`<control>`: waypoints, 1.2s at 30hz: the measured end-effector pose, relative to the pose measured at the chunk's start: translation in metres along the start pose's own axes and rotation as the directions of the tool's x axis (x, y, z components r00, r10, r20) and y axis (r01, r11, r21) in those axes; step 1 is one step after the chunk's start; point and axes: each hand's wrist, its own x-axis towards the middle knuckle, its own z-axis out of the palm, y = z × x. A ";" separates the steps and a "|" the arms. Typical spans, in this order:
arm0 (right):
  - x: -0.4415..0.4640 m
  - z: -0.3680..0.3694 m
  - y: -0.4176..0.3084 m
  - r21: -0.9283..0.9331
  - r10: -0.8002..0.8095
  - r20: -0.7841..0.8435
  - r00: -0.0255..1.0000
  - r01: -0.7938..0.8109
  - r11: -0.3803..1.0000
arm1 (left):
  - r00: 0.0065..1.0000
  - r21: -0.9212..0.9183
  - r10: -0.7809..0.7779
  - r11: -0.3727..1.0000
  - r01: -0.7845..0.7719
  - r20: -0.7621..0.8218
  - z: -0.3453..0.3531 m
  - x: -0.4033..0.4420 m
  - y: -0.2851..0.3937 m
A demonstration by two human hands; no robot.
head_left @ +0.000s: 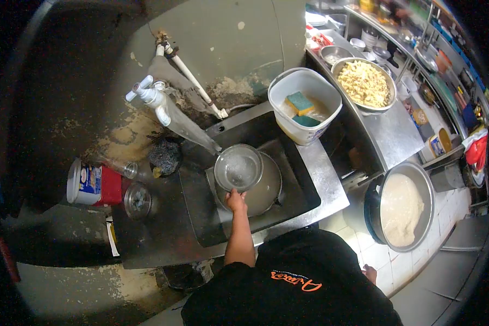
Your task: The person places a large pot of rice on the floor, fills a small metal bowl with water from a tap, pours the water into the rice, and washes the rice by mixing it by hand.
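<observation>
My left hand [236, 201] is closed on the near rim of a round metal bowl [238, 168]. The bowl is over the sink [201, 231], below the lower end of a clear plastic sleeve [193, 134] that hangs from the white tap [146, 93]. Partly under the bowl is a larger round pot [267, 187] with cloudy liquid in it. My right hand [370, 273] is low beside my body, mostly hidden by the black shirt; its fingers are too small to make out.
A white bucket [304, 106] with sponges stands at the sink's back right corner. Further right are a bowl of pale cut pieces [364, 84] and a large pot of whitish contents [402, 212]. A red-and-white tub [95, 185] and a glass jar [137, 201] are left.
</observation>
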 end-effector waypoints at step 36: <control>0.033 -0.037 -0.087 0.019 -0.554 -0.006 0.832 0.554 0.832 | 0.993 0.164 0.102 0.980 -0.111 0.066 0.005 -0.146 0.056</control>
